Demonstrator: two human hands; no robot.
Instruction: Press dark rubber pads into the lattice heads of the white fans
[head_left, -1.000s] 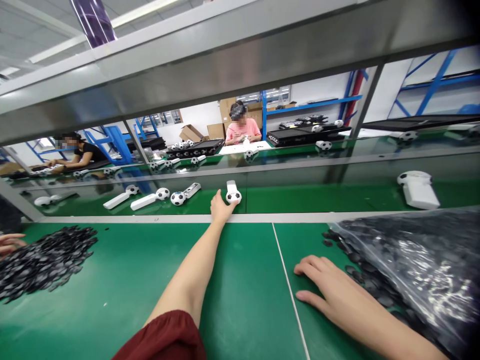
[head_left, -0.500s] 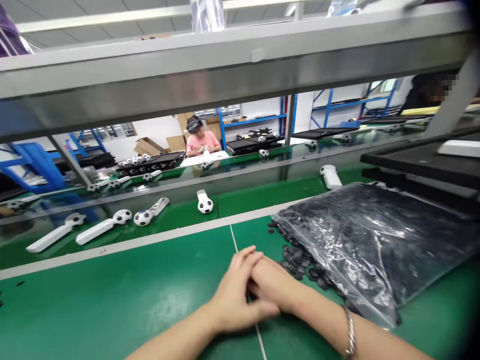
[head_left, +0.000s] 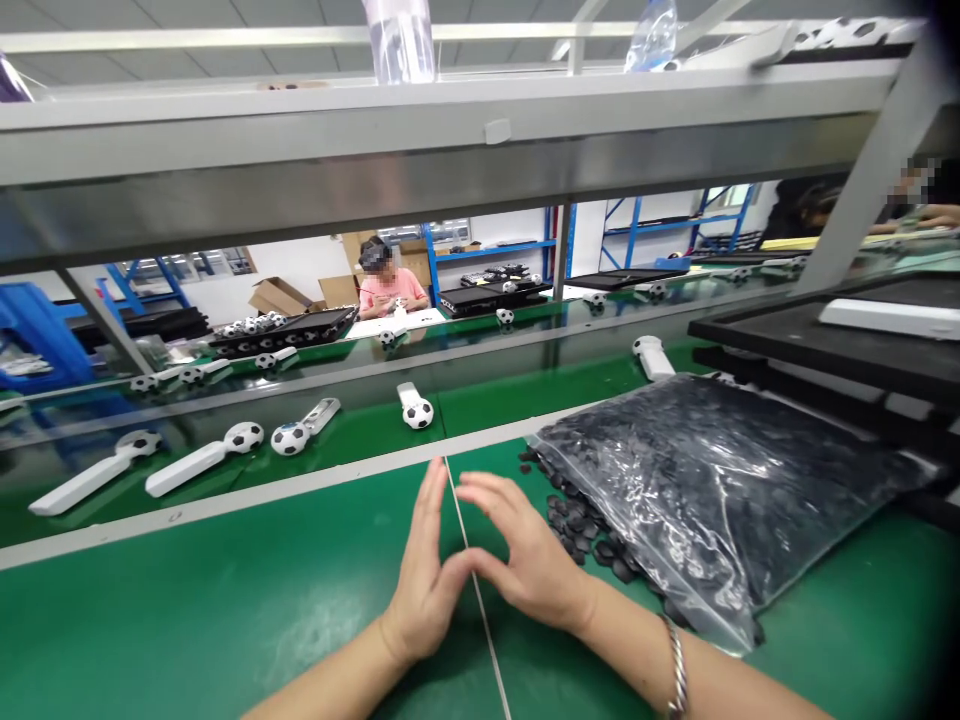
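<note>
Landmark: the clear plastic bag, which looks well filled with dark pieces. Both your hands are to the left of the bag, above the green worktop. Your left hand, the farther from the bag, has its fingers extended and close together, thumb set well apart; nothing is in its grasp. Your right hand, nearer the bag, has its fingers slightly bent and its thumb out toward the left one, also with nothing held. The thumb tips appear to meet; contact is uncertain. Loose black pieces lie along the bag's left edge, just beside your right hand. Left of the bag and farther from you, the nearest football-headed unit lies on the green strip, apart from your fingers. Farther left of the bag are a unit with an exposed handle cavity and two long-handled units; another white unit lies just behind the bag. Progress, as judged: the ball ends show dark patches on their visible sides; undersides cannot be checked. One handle looks unfinished. Much black stock remains in and beside the bag.
</note>
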